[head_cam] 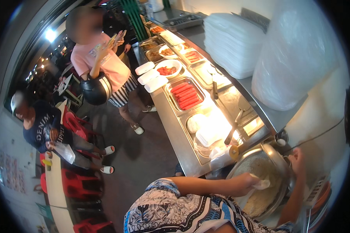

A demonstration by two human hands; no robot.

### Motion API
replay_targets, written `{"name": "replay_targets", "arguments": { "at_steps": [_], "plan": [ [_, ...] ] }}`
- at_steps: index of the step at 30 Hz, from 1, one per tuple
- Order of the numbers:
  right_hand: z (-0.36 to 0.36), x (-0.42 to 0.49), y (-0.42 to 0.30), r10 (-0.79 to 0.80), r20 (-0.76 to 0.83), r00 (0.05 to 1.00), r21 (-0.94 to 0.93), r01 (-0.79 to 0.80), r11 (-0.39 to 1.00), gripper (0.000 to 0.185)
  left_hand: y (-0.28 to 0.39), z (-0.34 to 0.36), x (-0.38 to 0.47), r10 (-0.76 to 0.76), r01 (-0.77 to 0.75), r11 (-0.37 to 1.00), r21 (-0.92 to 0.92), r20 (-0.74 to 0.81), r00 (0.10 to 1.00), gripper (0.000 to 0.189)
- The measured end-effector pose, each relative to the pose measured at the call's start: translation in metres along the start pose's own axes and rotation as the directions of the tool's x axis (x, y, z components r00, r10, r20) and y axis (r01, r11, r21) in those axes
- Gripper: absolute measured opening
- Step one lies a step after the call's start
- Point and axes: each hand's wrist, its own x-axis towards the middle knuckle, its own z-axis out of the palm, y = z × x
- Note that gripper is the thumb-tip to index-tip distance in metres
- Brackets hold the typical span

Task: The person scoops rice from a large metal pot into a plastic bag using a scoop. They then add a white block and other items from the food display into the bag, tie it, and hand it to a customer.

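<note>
A large round metal pot stands at the lower right, with pale, grainy food that looks like rice inside. Over it, my left hand is closed on a whitish object, perhaps a spoon or scoop; its exact kind is unclear. My right hand is at the pot's far right side, by a tilted metal lid; its fingers are bent, and whether they grip the lid's rim or handle cannot be told. Left of the pot lie a roll of clear plastic and a white foam box.
A steel food counter holds a tray of red sausages, closed foam boxes and a spatula. Stacked foam containers and a big plastic bag stand behind. Two people are across the counter.
</note>
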Motion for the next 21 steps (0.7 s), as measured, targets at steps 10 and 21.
{"name": "replay_targets", "arguments": {
  "at_steps": [10, 21],
  "plan": [
    [0.002, 0.072, 0.105, 0.377, 0.339, 0.862, -0.025, -0.392, 0.920, 0.026, 0.078, -0.067, -0.104, -0.082, 0.044, 0.991, -0.124, -0.314, 0.946, 0.016],
    [0.057, -0.129, -0.068, 0.059, -0.182, 0.982, -0.162, -0.089, 0.983, 0.028, 0.052, -0.098, -0.171, -0.440, 0.164, 0.895, -0.415, -0.755, 0.486, 0.017]
  ]
}}
